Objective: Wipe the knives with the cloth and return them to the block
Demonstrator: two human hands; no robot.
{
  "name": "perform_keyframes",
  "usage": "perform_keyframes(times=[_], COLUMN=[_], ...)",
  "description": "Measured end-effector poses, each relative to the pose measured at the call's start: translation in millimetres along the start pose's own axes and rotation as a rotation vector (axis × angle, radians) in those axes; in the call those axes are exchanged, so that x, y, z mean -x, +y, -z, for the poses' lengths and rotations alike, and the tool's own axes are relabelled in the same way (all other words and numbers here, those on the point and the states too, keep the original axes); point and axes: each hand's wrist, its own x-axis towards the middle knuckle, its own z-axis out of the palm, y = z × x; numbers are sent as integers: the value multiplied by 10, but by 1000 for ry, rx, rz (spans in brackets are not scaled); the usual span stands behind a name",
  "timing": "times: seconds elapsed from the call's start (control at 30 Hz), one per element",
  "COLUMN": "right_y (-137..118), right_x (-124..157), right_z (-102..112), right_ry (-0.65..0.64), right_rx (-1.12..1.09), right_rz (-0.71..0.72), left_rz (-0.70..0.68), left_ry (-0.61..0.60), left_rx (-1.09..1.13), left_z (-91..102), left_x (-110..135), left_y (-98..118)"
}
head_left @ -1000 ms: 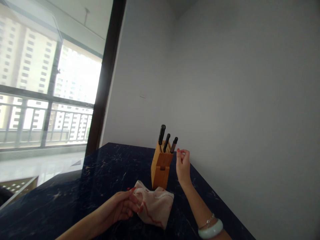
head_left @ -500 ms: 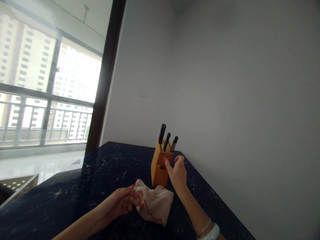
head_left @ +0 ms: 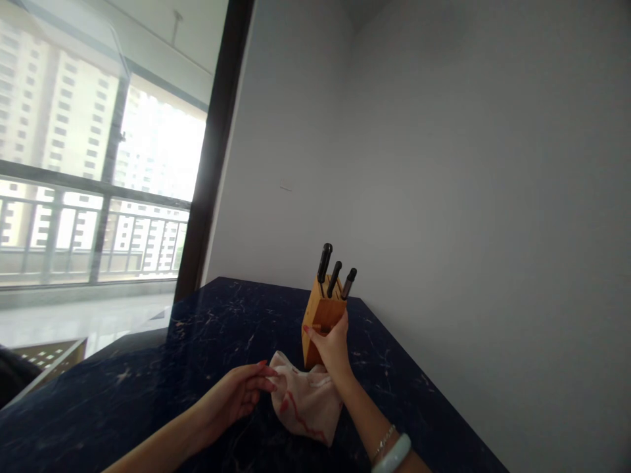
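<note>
My right hand (head_left: 335,345) is wrapped round the lower front of a wooden knife block (head_left: 311,315), thumb across the front and fingers on the far right side. Black-handled knives stand in its slots: a tall one (head_left: 324,263), a middle one (head_left: 334,278) and a shorter one (head_left: 349,284) at the right. A crumpled pale pink cloth (head_left: 308,404) with red lines lies just before the block, partly behind my right forearm. My left hand (head_left: 241,397) is at the cloth's left edge, fingers loosely bent and fingertips against it, not visibly gripping.
The dark blue marbled tabletop (head_left: 236,322) narrows toward the far wall. A grey wall (head_left: 468,230) runs along its right side. To the left are a dark door frame (head_left: 207,164) and a window with a railing (head_left: 148,243).
My right hand has moved from beside the block, thumb and fingers apart, to a hold round its lower front. The left hand has drawn back slightly from the cloth. The view shifted a little.
</note>
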Motion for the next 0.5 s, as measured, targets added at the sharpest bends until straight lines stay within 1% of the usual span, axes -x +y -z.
perform_keyframes(times=[0.2,0.27,0.37,0.5], right_y=[-54,-63,-78,-111], right_x=[31,27,12,7], right_z=[-36,-47,-67,-79], right_ry=[-19,-5,7,-15], right_rx=[28,29,32,115], right_rz=[-137,-149,-130,-182], left_rz=[7,9,10,18], left_ry=[-7,-18,-31,-24], left_rx=[-10,-8,-6,-20], left_z=[-26,-18,-9,-31], left_x=[20,16,13,38], left_y=[8,4,-3,14])
